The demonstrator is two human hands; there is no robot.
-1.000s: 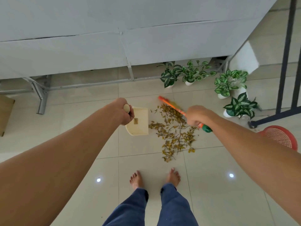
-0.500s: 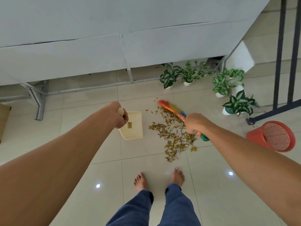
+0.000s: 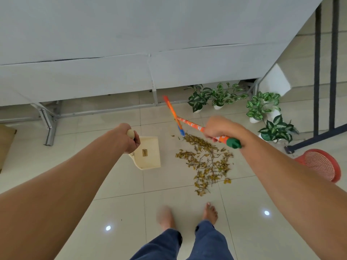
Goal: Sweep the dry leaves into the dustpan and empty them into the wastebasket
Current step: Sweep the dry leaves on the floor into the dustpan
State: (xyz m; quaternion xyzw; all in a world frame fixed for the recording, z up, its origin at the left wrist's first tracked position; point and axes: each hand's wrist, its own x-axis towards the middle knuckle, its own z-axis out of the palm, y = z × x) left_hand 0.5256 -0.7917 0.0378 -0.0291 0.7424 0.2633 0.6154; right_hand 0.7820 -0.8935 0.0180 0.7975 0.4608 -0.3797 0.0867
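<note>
A pile of dry brown leaves and twigs lies on the tiled floor ahead of my bare feet. My left hand grips the knobbed handle of a cream dustpan, which hangs just left of the leaves. My right hand holds the orange handle of a small broom; its orange and blue head stands at the far edge of the pile. A red mesh wastebasket lies on its side at the right.
Several potted green plants stand along the far right. A grey panel wall on a metal frame runs across the back. Dark metal posts rise at the right. A brown cardboard piece sits at the left edge.
The broom head has swung up and away to the far edge of the pile. My right hand moved right and is blurred. My left foot has shifted. The dustpan stays beside the leaves.
</note>
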